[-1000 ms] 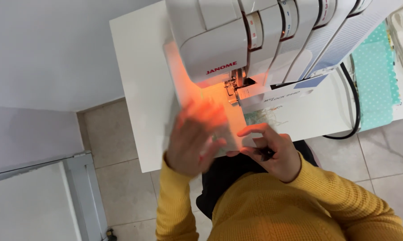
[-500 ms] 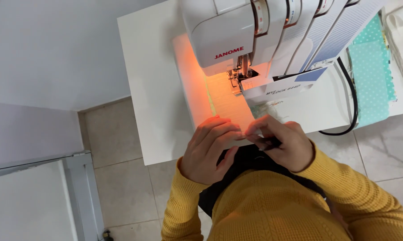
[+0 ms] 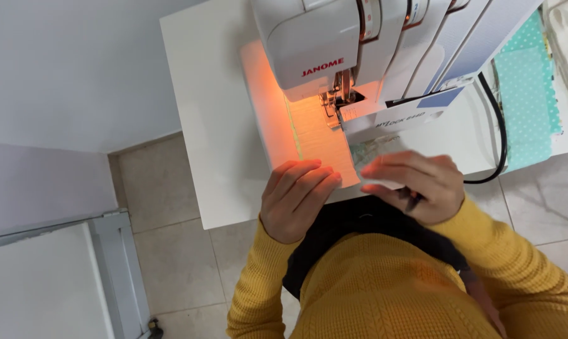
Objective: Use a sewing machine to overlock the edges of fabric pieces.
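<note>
The left hand [image 3: 296, 198] lies flat, fingers together, pressing the near end of a pale fabric strip [image 3: 318, 141] onto the counter [image 3: 215, 113]; its grip is open, closed on nothing. The right hand [image 3: 416, 185] rests just beside it, fingers loosely curled at the strip's right edge, with a small dark tool [image 3: 413, 202] showing beneath them. The strip runs under the presser foot of a white overlock machine [image 3: 334, 44], lit orange by its lamp. Dotted turquoise cloth [image 3: 526, 94] lies to the right.
</note>
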